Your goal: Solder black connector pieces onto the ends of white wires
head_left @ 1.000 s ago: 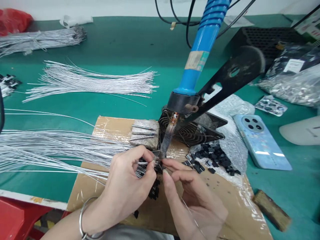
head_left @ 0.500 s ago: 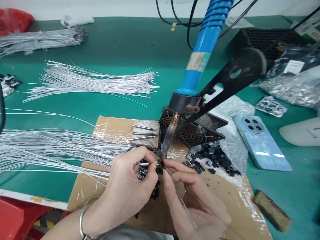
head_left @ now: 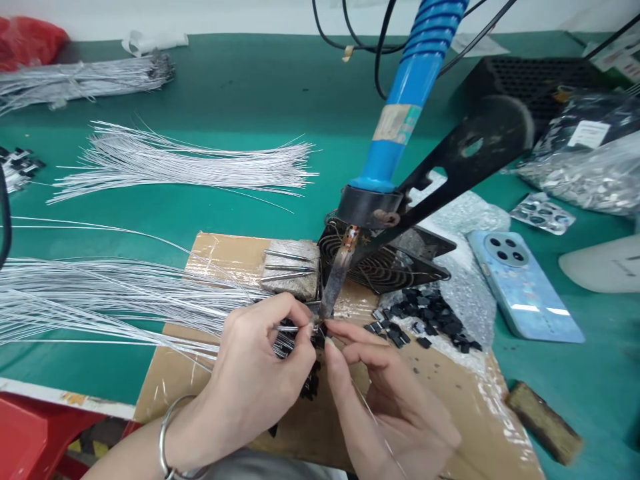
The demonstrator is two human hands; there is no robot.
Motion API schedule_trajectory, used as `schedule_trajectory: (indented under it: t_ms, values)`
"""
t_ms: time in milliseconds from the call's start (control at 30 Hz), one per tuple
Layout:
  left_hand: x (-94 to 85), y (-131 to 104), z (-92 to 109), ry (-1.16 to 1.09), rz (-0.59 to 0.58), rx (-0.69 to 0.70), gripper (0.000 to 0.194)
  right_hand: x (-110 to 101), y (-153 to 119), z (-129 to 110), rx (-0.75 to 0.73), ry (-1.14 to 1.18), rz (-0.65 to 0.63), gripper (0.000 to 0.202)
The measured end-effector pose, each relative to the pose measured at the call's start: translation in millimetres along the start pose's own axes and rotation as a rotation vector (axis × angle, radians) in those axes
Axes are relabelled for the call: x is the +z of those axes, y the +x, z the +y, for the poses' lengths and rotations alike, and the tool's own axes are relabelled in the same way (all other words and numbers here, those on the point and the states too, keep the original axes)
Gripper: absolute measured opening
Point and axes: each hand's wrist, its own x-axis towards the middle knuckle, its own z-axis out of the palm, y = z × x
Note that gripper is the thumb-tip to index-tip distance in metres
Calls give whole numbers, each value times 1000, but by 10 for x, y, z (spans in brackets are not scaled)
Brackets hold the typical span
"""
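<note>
A blue-handled soldering iron is clamped in a black metal holder, its tip pointing down between my hands. My left hand, with a bangle at the wrist, pinches the end of a white wire just left of the tip. Close to the tip on the right, my right hand grips a thin solder wire that trails down across the palm. The small part at the tip is mostly hidden by my fingertips. Below and behind my left fingers lie black pieces and wire ends.
White wires spread in from the left, and another bundle lies behind. A fibrous block, a black fan and black chips surround the cardboard. To the right are a phone and a brown block.
</note>
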Motion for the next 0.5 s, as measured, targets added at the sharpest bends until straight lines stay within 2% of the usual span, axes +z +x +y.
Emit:
schedule_trajectory:
  t_ms: [500]
  values:
    - [-4, -7, 4, 10, -5, 16, 14, 5, -9, 2, -41, -9, 18, 13]
